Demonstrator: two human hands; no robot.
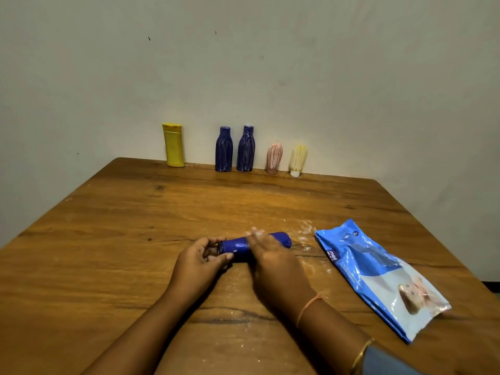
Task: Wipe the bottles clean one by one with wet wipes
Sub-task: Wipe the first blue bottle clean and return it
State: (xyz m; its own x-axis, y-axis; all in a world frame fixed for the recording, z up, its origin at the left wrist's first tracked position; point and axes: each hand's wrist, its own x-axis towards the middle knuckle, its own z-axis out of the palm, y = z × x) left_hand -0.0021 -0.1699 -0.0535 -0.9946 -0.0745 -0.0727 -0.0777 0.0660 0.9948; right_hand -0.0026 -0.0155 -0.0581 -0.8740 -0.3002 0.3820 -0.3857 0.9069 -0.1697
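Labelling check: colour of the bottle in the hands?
The bottle is dark blue; head view shows it.

Here's a wooden table (108, 239), warm brown, grain running across it, with dark knots, a long dark crack (230, 318) near the front and pale white smears (305, 231) toward the right. Its far edge sits against a plain off-white wall (243, 63), lightly scuffed, with a few dark specks (149, 38). The light is dim and even.

A blue plastic bottle (281, 239) is laid sideways on the brown wooden table (108, 239), front of centre. A blue wet-wipe pack (378, 274) is placed to its right. A row of five upright bottles (245, 150) is set along the far edge.
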